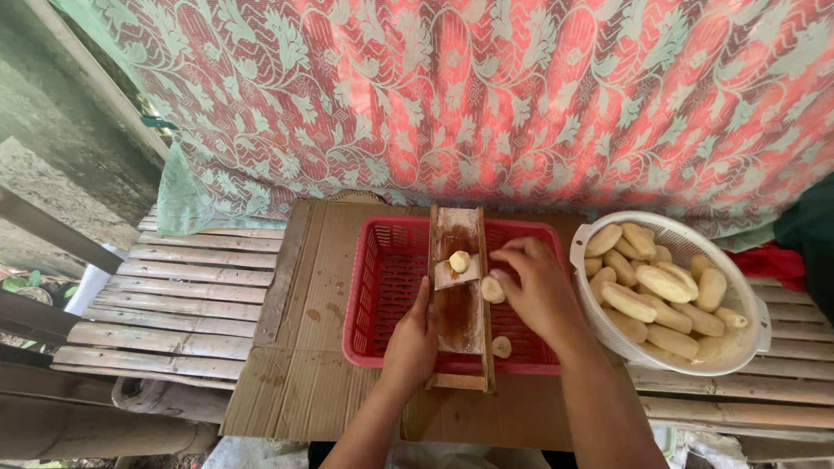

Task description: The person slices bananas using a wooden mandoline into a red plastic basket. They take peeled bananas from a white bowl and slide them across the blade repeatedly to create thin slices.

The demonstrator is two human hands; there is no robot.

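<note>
So there's a wooden slicer board (459,295) laid across a red plastic basket (378,287), running near to far. The left hand (413,339) is clamped on the near-left edge of the board, fingers wrapped over the side. The right hand (539,287) sits just right of the board, fingers curled down around a pale peeled piece (493,289) that it presses against the board's right rail — a narrow, closed grip on it. A second pale chunk (459,260) rests on the board a bit farther up, by the blade strip, and one thin round slice (501,346) lies in the basket near the right rail at the close end.

To the right, touching nothing but the bench, a white colander (754,343) is heaped with peeled pale tubers (660,287) — long, smooth, yellowish. The basket sits on a flat sheet of brown cardboard (317,295), which lies over a bamboo slat bench (187,295). Behind everything hangs a red-and-green floral cloth (486,95).
</note>
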